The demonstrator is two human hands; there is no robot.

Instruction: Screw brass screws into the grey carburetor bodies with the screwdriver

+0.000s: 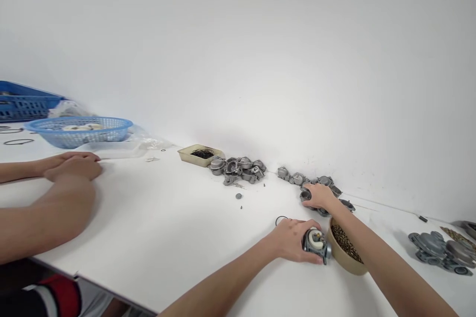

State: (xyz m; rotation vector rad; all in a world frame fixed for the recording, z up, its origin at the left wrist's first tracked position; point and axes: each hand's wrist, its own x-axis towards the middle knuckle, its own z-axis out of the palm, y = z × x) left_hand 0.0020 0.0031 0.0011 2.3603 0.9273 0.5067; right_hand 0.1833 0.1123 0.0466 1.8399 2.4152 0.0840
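Observation:
My left hand (293,240) is wrapped round a carburetor body (316,240) just above the table. A white float and a small brass part show on its upturned face. Farther off, my right hand (318,195) has its thumb and fingers on a grey carburetor float bowl (305,198). That bowl lies at the near side of a cluster of similar metal bowls (325,181) by the wall. Beside my left hand a black rubber ring (281,219) lies partly hidden. A tan tub (349,263) of small brass parts stands right of the carburetor body, under my right forearm.
A beige tray (189,156) of black rings and a pile of grey metal castings (241,168) stand along the wall. More carburetor parts (433,247) lie at right. At left, a co-worker's folded arms (70,178) rest near a blue basket (89,134).

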